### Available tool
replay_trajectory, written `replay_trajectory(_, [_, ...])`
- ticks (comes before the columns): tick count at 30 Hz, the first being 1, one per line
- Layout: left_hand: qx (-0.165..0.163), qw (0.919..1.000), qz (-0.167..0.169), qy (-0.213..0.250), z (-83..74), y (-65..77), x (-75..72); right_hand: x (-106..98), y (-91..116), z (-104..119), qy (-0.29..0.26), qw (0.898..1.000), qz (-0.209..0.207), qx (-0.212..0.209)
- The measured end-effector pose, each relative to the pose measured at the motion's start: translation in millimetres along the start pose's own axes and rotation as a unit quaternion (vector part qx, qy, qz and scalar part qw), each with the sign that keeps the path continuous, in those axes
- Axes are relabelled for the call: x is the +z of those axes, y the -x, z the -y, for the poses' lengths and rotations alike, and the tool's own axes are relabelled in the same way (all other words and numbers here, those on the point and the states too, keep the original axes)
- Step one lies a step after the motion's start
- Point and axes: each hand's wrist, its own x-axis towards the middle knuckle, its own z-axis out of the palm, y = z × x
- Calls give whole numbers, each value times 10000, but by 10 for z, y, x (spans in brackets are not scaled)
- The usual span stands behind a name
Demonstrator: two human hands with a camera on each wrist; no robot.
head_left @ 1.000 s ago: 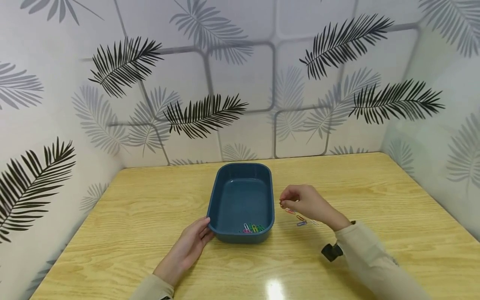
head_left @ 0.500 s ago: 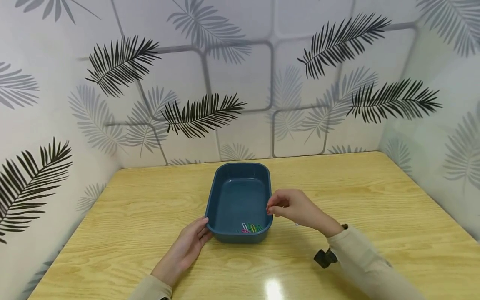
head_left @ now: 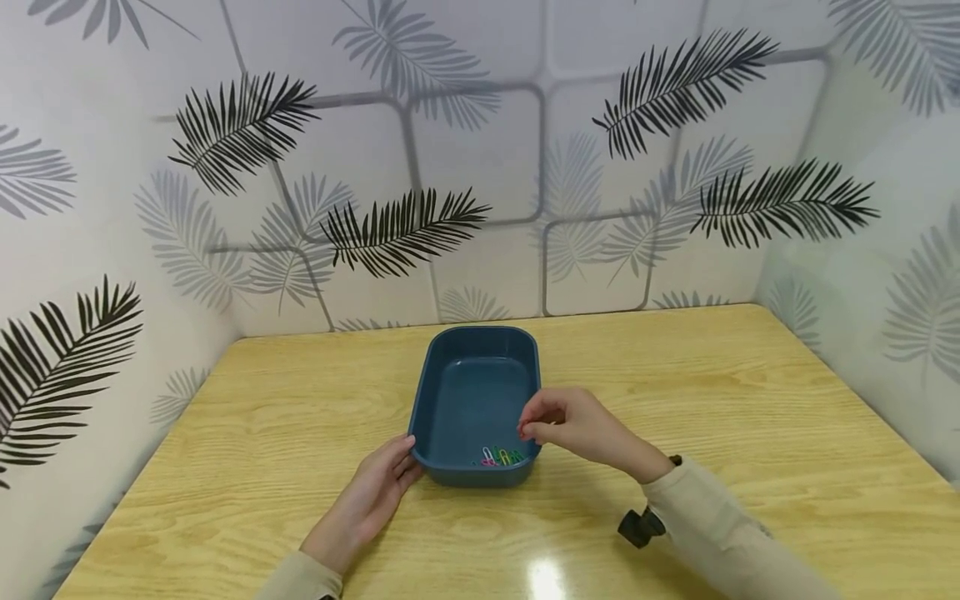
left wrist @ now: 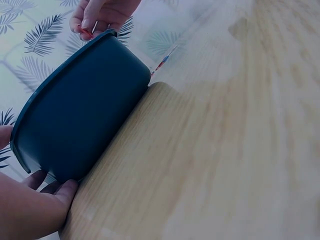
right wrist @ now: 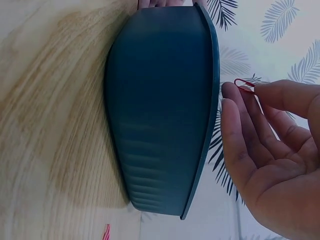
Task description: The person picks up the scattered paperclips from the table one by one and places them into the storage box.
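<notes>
A dark blue rectangular bin point(head_left: 477, 477) stands on the wooden table. Several coloured paper clips point(head_left: 504, 457), among them white, yellow, green and pink ones, lie at its near end. My left hand point(head_left: 372, 497) grips the bin's near left corner, thumb at the rim and fingers low against the outside. Over the right rim, my right hand point(head_left: 577, 427) pinches a red paper clip point(right wrist: 243, 80) between thumb and fingertip. The right wrist view shows the looped end of that clip sticking out past the fingers, just beyond the bin's rim.
In the left wrist view, loose paper clips point(left wrist: 164, 61) lie on the table beyond the bin; my right hand and forearm hide that spot in the head view. A red-striped clip point(right wrist: 106, 232) shows in the right wrist view. A leaf-patterned wall point(head_left: 487, 258) borders the table point(head_left: 300, 392).
My right hand has moved left from beside the loose clips to over the bin's right rim, carrying the red paper clip. My left hand has stayed at the bin's corner.
</notes>
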Motion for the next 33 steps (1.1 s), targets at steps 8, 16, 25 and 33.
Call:
replay_trajectory(8, [-17,10000,-47,44,-1,13,-8,54,-3,5,187,9998,54,62])
replay_trajectory(16, [62,10000,-61,46,9,31,-11,76,-7,-3,189,9998,46,58])
replay_trajectory(25, [84,10000,4,-19,0,13,-13,74,-17,-39,190,9998,-17,112])
replay_trajectory(33, [104,9999,106,-52,-8,1,-21,35,-30,-44,275,9995,-97,99])
